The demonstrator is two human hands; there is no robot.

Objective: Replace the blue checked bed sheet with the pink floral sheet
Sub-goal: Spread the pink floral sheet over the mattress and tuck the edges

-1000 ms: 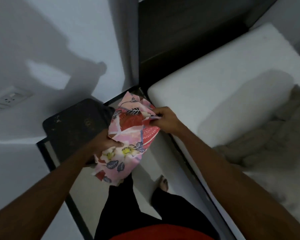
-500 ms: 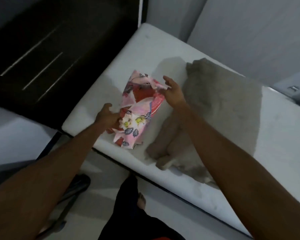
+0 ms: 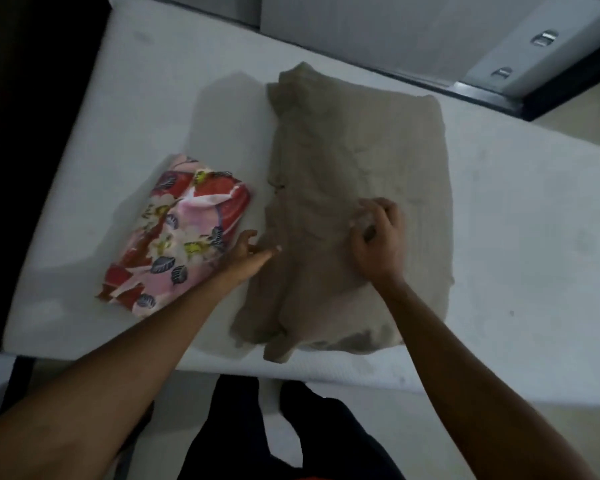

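White bare mattress (image 3: 516,220) fills most of the head view, running from the upper left to the right edge, with no sheet fitted on it. Dark furniture (image 3: 32,98) stands against its left end. Pale grey cabinet fronts with small metal handles (image 3: 548,39) stand beyond the far side, and a strip of pale floor (image 3: 586,123) shows at the upper right. A person in dark trousers (image 3: 291,438) stands at the near edge.

Large beige folded cloth (image 3: 343,150), rumpled, lies across the middle of the mattress. The pink floral sheet (image 3: 177,233), folded into a compact bundle with red patches and dark leaf prints, lies flat on the mattress just left of the beige cloth, with a narrow gap between them.

Left hand (image 3: 246,258) is at the right edge of the floral bundle, fingers extended and relaxed, pointing toward the beige cloth and holding nothing; whether it touches either fabric cannot be told. Right hand (image 3: 378,240) is well apart from the floral sheet, on the beige cloth, fingers curled and gathering a fold of it.
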